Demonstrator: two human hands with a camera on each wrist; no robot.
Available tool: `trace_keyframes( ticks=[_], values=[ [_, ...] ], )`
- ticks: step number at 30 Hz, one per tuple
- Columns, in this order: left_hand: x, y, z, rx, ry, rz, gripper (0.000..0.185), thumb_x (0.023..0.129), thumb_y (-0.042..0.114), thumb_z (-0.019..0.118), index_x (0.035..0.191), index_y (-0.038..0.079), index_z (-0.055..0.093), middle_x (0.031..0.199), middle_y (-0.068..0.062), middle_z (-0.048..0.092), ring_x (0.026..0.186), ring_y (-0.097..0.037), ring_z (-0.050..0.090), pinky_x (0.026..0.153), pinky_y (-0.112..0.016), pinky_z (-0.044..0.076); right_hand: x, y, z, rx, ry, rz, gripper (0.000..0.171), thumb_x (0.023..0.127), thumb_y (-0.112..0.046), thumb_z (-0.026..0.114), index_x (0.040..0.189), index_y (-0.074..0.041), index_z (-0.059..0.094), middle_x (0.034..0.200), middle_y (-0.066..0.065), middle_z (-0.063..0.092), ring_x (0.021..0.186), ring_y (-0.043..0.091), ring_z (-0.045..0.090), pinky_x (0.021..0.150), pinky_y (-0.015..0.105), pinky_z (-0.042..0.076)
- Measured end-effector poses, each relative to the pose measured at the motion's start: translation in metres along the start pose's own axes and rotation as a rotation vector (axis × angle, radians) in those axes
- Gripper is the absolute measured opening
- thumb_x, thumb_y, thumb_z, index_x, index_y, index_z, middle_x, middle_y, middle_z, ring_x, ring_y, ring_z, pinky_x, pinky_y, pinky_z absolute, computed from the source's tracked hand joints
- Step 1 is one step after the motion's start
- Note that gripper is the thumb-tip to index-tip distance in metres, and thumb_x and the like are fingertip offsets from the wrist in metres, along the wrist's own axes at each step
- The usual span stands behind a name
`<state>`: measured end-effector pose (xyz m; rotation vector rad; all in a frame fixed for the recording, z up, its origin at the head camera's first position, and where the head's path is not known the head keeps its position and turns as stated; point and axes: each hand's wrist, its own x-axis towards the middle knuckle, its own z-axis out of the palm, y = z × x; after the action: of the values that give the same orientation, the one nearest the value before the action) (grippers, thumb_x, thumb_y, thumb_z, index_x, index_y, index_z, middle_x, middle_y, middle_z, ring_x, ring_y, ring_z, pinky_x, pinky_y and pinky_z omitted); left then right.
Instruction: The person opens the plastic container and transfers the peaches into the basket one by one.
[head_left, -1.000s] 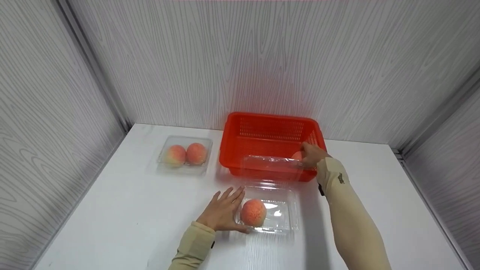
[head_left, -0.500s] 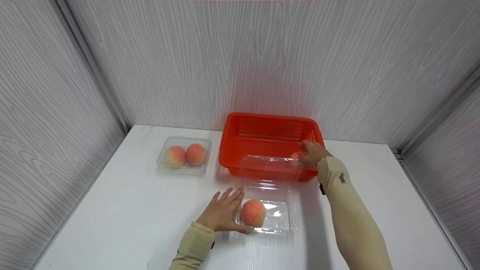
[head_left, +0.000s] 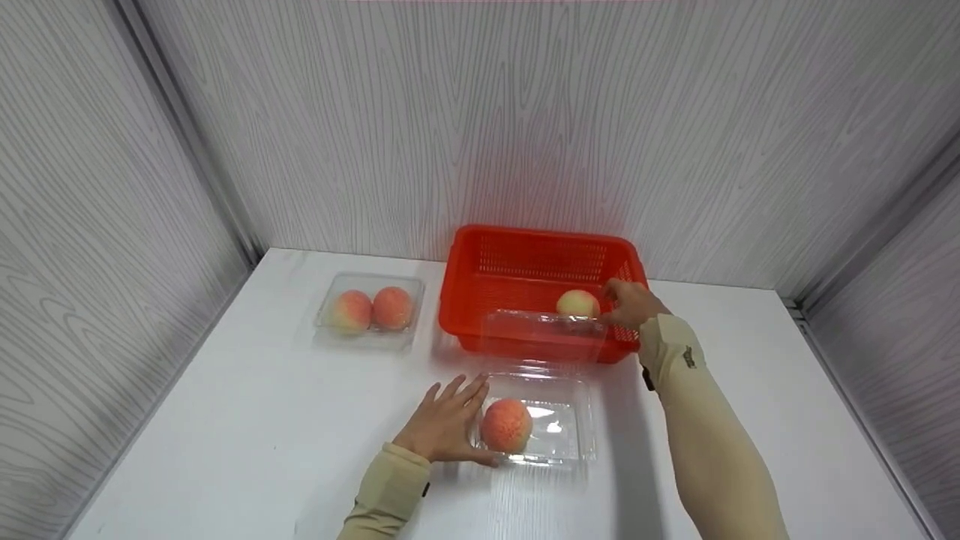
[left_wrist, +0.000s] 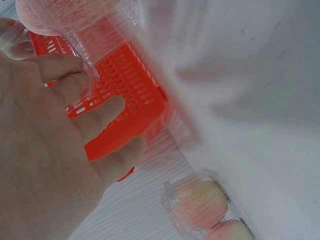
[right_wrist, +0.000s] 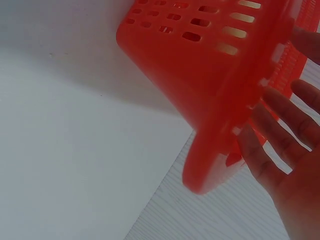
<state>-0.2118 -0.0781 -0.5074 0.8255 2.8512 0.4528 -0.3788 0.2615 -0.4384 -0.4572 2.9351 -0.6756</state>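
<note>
A clear plastic clamshell box (head_left: 559, 431) lies on the table with its lid (head_left: 544, 330) raised toward the basket. One peach (head_left: 507, 425) sits in its left half. My left hand (head_left: 445, 421) rests at the box's left side, fingers spread and thumb at the front corner; its palm (left_wrist: 40, 150) fills the left of the left wrist view. Inside the red basket (head_left: 540, 240), near its right end, lies a pale yellow peach (head_left: 577, 302). My right hand (head_left: 634, 304) is just right of that peach, fingers (right_wrist: 282, 137) spread over the basket's rim, holding nothing.
A second clear box (head_left: 412, 283) with two peaches (head_left: 392, 307) stands at the back left of the white table (head_left: 262, 420). The back wall (head_left: 360, 150) rises right behind the basket, and side walls flank the table.
My right hand has let go of the peach in the basket and drawn slightly to the right, so the peach now shows in full view beside it. The left hand has stayed put.
</note>
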Motion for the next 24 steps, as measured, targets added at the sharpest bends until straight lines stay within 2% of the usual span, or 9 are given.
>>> trace_keyframes(
  ticks=[7,14,24],
  values=[
    [0.002,-0.001,0.001,0.007,0.011,0.006,0.113,0.075,0.068,0.075,0.157,0.002,0.033,0.165,-0.011,0.028,0.149,-0.038,0.026,0.116,-0.062,0.024,-0.001,0.0,0.0,-0.011,0.039,-0.02,0.035,0.092,-0.014,0.066,0.117,0.009,0.061,0.107,0.025,0.066,0.101,0.04,0.062,0.093,0.056,0.05],
    [0.003,0.0,0.002,0.027,0.02,0.008,0.114,0.075,0.07,0.074,0.157,0.002,0.034,0.165,-0.011,0.029,0.148,-0.038,0.028,0.115,-0.062,0.027,-0.007,-0.002,-0.005,-0.001,0.021,0.008,0.044,0.089,-0.014,0.073,0.123,0.009,0.059,0.117,0.027,0.064,0.108,0.042,0.061,0.097,0.057,0.049],
    [0.004,0.0,0.0,-0.017,0.009,-0.002,0.114,0.075,0.07,0.073,0.158,0.003,0.032,0.165,-0.011,0.027,0.15,-0.038,0.024,0.116,-0.063,0.023,-0.009,-0.001,-0.01,0.0,0.004,-0.021,0.044,0.088,-0.011,0.073,0.123,0.009,0.058,0.115,0.027,0.063,0.107,0.043,0.061,0.094,0.057,0.05]
  ],
)
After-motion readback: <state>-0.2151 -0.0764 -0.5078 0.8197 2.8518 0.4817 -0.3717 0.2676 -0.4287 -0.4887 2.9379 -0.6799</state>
